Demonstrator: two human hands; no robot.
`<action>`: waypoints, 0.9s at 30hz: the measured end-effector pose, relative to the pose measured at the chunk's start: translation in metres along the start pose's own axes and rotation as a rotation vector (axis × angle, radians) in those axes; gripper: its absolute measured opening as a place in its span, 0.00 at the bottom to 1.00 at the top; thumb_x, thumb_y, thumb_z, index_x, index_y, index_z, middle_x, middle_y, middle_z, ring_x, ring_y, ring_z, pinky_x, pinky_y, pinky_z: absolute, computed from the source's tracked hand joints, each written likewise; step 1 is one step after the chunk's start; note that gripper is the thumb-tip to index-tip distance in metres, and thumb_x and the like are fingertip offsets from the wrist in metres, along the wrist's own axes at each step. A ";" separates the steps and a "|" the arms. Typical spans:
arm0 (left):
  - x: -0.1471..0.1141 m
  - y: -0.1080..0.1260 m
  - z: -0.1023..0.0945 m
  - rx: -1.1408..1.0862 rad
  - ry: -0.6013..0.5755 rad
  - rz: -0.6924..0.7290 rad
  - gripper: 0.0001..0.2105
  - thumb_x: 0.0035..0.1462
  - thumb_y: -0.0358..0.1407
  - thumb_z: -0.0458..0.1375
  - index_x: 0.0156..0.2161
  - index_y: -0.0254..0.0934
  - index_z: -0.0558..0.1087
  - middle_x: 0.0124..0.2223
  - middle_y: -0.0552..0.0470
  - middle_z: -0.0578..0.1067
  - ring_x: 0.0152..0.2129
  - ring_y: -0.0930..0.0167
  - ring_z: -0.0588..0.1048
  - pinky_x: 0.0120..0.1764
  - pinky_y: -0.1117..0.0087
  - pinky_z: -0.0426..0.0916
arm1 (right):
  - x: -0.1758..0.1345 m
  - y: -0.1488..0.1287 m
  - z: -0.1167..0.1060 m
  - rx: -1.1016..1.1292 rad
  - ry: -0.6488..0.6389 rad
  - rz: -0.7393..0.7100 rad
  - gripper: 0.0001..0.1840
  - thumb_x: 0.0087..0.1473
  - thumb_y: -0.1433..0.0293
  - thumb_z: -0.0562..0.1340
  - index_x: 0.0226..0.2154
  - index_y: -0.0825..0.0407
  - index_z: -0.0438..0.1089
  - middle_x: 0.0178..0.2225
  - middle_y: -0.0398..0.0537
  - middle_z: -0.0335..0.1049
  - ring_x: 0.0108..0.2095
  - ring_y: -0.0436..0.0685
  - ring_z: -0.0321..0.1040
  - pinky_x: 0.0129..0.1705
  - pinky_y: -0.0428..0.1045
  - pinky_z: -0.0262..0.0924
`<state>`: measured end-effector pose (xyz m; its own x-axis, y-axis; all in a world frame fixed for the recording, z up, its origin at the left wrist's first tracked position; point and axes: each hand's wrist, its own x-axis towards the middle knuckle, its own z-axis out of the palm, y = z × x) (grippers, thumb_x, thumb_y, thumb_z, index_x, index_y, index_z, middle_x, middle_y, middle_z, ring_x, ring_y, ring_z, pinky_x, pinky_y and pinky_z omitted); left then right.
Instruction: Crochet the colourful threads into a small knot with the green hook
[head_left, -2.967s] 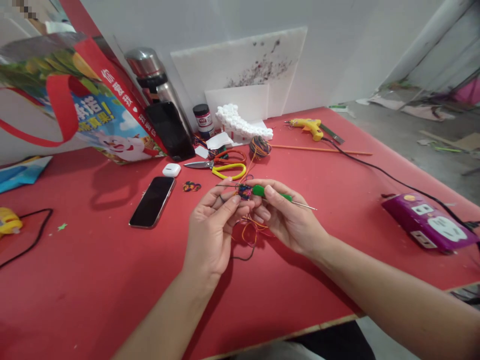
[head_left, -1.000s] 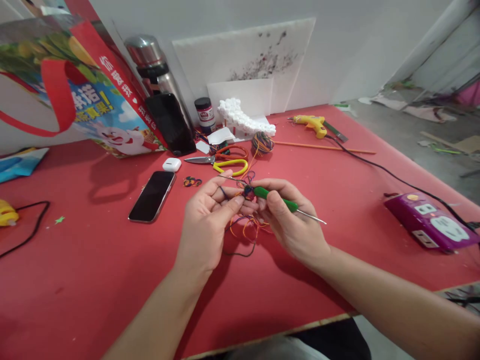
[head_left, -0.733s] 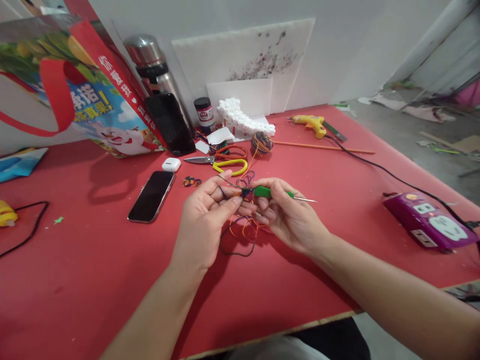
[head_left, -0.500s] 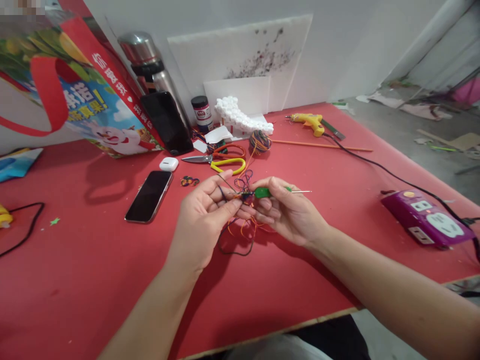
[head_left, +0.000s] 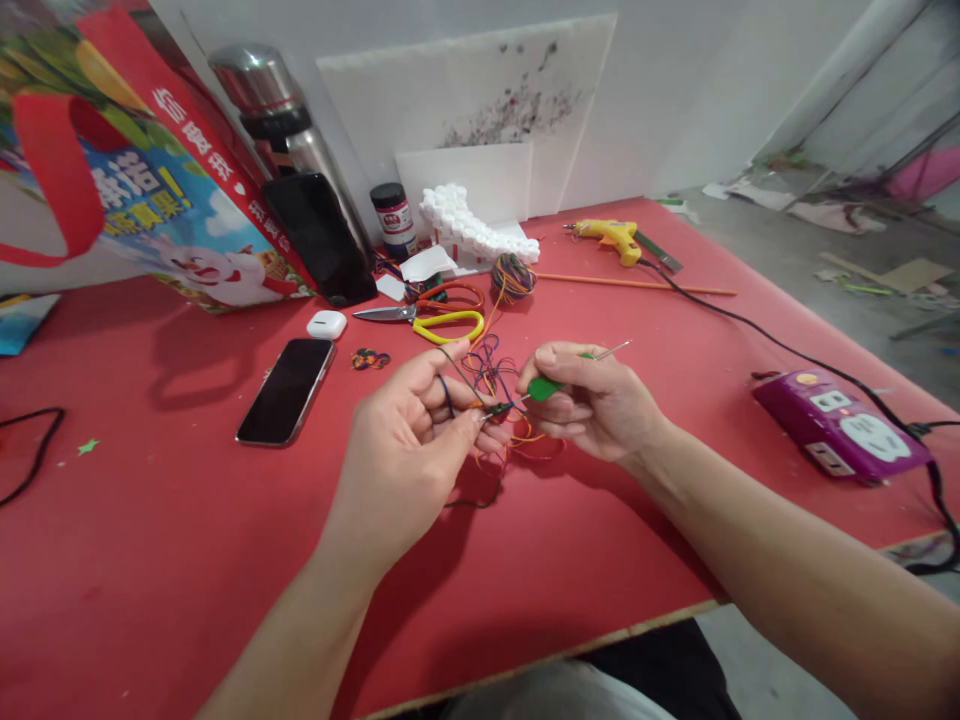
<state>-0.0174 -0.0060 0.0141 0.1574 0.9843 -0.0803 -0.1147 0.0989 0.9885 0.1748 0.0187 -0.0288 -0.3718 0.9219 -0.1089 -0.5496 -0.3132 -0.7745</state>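
Observation:
My right hand is closed around the green handle of a crochet hook, whose thin metal shaft points left and whose other metal end sticks out to the upper right. Between the thumb and fingers of my left hand is a small piece of dark, multicoloured crochet work. The hook's left tip reaches into or against this piece; the exact spot is too small to tell. A dark strand runs over my left fingers. Loose orange and purple yarn lies tangled behind and below the hands.
Behind the hands are scissors, a yarn ball and an orange stick. A phone, a white case and a small crocheted piece lie left. A yellow glue gun and purple power strip are right.
My right hand has drawn slightly away from the left, and the hook has tilted so its right end points higher. More of its left shaft shows. The view has shifted a little.

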 end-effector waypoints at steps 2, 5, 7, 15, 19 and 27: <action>-0.001 0.002 0.002 0.029 0.031 0.003 0.22 0.54 0.25 0.69 0.56 0.34 0.79 0.31 0.56 0.81 0.24 0.72 0.83 0.30 0.75 0.79 | 0.000 -0.001 -0.001 -0.015 -0.002 -0.010 0.14 0.50 0.62 0.77 0.27 0.56 0.81 0.13 0.32 0.53 0.15 0.40 0.35 0.16 0.40 0.35; -0.002 0.003 0.003 0.064 0.067 0.028 0.22 0.53 0.25 0.69 0.54 0.34 0.79 0.30 0.58 0.79 0.24 0.74 0.81 0.31 0.77 0.78 | -0.002 -0.002 -0.001 -0.033 0.032 -0.044 0.14 0.51 0.62 0.76 0.27 0.56 0.81 0.14 0.33 0.53 0.15 0.40 0.36 0.16 0.40 0.36; -0.001 0.003 0.003 0.091 0.087 0.038 0.21 0.53 0.25 0.69 0.54 0.34 0.79 0.30 0.58 0.78 0.25 0.75 0.80 0.31 0.79 0.77 | -0.004 -0.002 0.000 -0.050 0.067 -0.076 0.14 0.51 0.62 0.76 0.27 0.56 0.82 0.14 0.35 0.55 0.15 0.40 0.37 0.16 0.41 0.36; 0.001 0.001 0.001 0.115 0.096 0.026 0.23 0.54 0.27 0.69 0.57 0.34 0.79 0.30 0.59 0.78 0.26 0.75 0.81 0.33 0.78 0.78 | -0.010 -0.006 0.008 -0.154 0.137 -0.184 0.12 0.51 0.63 0.76 0.25 0.55 0.83 0.14 0.37 0.57 0.15 0.42 0.42 0.18 0.43 0.33; 0.004 -0.001 -0.003 0.035 0.051 0.000 0.21 0.56 0.28 0.69 0.56 0.36 0.80 0.31 0.59 0.79 0.24 0.76 0.82 0.33 0.78 0.78 | -0.010 -0.008 0.007 -0.132 0.127 -0.179 0.11 0.52 0.64 0.76 0.26 0.55 0.83 0.14 0.37 0.56 0.15 0.42 0.41 0.18 0.43 0.34; 0.006 0.007 -0.005 -0.138 -0.060 -0.133 0.23 0.54 0.29 0.72 0.55 0.30 0.77 0.27 0.59 0.78 0.21 0.74 0.82 0.31 0.77 0.79 | -0.006 -0.003 0.001 -0.033 0.030 -0.145 0.13 0.54 0.62 0.76 0.28 0.55 0.83 0.15 0.35 0.57 0.16 0.41 0.38 0.17 0.40 0.38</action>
<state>-0.0218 0.0013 0.0202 0.2377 0.9510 -0.1976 -0.2212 0.2511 0.9424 0.1780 0.0140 -0.0251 -0.2679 0.9634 -0.0125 -0.5705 -0.1691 -0.8037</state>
